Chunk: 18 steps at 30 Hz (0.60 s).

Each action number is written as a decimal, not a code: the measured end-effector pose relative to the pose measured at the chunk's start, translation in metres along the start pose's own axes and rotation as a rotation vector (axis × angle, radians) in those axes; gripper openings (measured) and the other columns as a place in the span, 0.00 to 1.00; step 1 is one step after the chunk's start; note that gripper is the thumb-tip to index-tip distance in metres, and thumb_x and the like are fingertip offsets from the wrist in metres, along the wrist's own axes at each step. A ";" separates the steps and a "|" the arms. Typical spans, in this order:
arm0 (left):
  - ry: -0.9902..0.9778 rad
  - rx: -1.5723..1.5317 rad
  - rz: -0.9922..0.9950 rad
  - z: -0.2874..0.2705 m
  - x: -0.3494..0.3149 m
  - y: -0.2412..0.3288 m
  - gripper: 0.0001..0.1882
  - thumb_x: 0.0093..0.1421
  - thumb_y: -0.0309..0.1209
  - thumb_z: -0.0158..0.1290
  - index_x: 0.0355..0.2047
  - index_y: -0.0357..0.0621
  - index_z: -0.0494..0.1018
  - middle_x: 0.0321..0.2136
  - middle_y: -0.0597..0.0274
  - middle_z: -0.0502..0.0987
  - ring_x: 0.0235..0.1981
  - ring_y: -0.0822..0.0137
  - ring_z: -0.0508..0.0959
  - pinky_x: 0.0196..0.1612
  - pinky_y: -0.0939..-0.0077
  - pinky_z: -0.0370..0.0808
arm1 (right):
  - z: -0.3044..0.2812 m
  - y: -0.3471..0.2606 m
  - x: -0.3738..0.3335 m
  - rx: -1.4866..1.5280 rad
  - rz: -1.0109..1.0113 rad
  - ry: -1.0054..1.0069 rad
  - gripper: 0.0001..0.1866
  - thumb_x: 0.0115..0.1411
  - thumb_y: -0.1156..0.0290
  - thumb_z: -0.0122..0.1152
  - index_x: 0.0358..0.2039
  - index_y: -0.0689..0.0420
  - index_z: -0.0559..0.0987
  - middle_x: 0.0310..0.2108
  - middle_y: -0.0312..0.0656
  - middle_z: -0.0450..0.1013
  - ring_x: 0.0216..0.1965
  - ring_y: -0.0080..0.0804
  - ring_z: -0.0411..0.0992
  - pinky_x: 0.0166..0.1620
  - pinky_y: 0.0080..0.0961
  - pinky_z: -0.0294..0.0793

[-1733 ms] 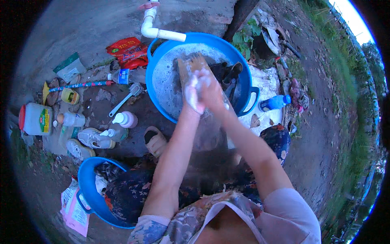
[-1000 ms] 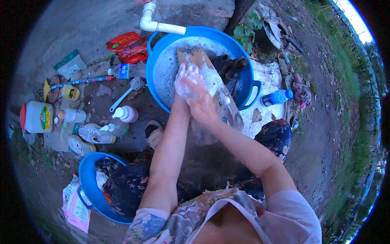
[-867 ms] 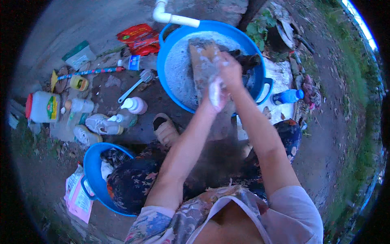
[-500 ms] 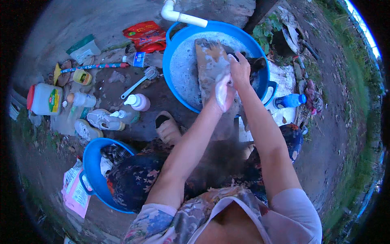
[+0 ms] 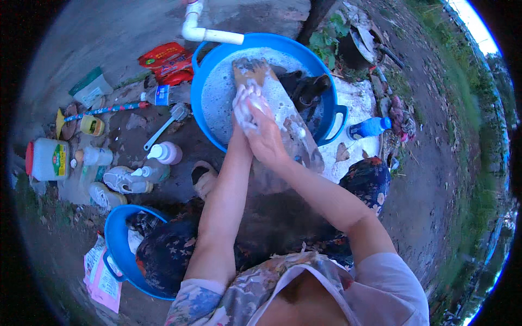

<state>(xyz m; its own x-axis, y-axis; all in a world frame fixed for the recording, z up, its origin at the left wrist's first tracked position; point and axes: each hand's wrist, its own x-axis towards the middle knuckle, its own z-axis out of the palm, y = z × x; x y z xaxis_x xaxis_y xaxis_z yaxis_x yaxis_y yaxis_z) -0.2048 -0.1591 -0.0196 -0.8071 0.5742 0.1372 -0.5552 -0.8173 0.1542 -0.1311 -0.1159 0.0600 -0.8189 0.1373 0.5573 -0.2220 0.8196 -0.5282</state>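
Over the large blue tub (image 5: 197, 103) of suds, my two hands are pressed together, thick with white foam. My left hand (image 5: 246, 111) lies underneath, its fingers mostly hidden by lather. Folded over it from the right is my right hand (image 5: 265, 138). Something white and foamy sits between them; I cannot tell whether it is cloth or only lather. Below the hands a wet wooden board (image 5: 293, 130) slants out of the tub towards me. Dark soaked items (image 5: 304, 89) lie in the water right of the board.
A white pipe (image 5: 217, 36) juts over the tub's far rim. On the left stand a pump bottle (image 5: 166, 153), a brush (image 5: 168, 124), sneakers (image 5: 128, 179) and a red-lidded tub (image 5: 49, 159). A smaller blue bucket (image 5: 117, 233) is by my left knee; a blue bottle (image 5: 370, 127) lies right.
My hands have moved left and away from me, and the right has folded over the left. More foam covers them. The whole view has shifted slightly.
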 end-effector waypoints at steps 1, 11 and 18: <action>0.146 0.047 -0.025 0.022 -0.010 -0.018 0.18 0.62 0.39 0.40 0.50 0.49 0.63 0.41 0.61 0.71 0.41 0.66 0.71 0.46 0.72 0.69 | 0.003 0.011 0.001 -0.140 -0.085 0.055 0.25 0.49 0.71 0.49 0.50 0.64 0.67 0.44 0.62 0.67 0.46 0.51 0.69 0.48 0.36 0.67; 0.337 0.317 -0.071 0.058 0.002 -0.044 0.21 0.59 0.38 0.45 0.51 0.45 0.63 0.41 0.61 0.71 0.41 0.67 0.72 0.42 0.68 0.71 | -0.008 0.065 0.035 0.783 0.773 0.069 0.16 0.56 0.70 0.47 0.44 0.61 0.72 0.38 0.49 0.71 0.41 0.39 0.70 0.44 0.32 0.68; -0.005 2.114 0.586 0.088 0.020 -0.029 0.17 0.57 0.32 0.46 0.47 0.42 0.68 0.53 0.49 0.63 0.54 0.53 0.62 0.55 0.66 0.59 | -0.050 0.047 0.060 1.171 1.169 -0.039 0.28 0.60 0.45 0.40 0.42 0.58 0.72 0.38 0.41 0.72 0.39 0.37 0.70 0.45 0.34 0.69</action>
<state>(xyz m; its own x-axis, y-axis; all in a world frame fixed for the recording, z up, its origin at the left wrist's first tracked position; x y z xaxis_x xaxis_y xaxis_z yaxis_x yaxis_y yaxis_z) -0.1871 -0.1198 0.0648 -0.7523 0.3546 0.5553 0.6587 0.3881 0.6446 -0.1638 -0.0414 0.1005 -0.8268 0.3109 -0.4688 0.2460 -0.5496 -0.7984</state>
